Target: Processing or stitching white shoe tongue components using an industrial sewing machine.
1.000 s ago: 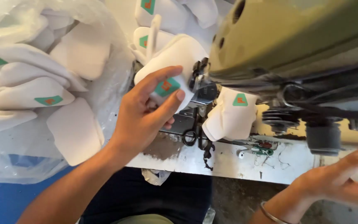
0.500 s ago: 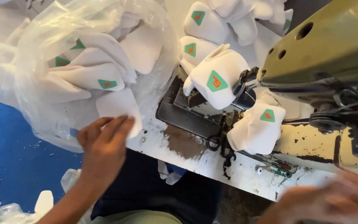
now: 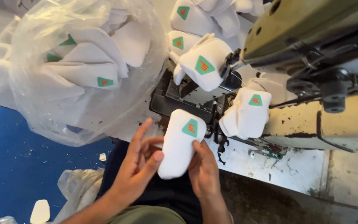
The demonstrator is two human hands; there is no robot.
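Newly raised: soft white padded piece (image 3: 180, 146)

Sewing machine (image 3: 311, 54), plastic bag (image 3: 63, 103), blue floor (image 3: 13, 157)

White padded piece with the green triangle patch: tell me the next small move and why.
Probably carry the white padded piece with the green triangle patch up toward the olive sewing machine. Both the left hand and right hand already hold it just below the machine bed, where similar pieces sit.
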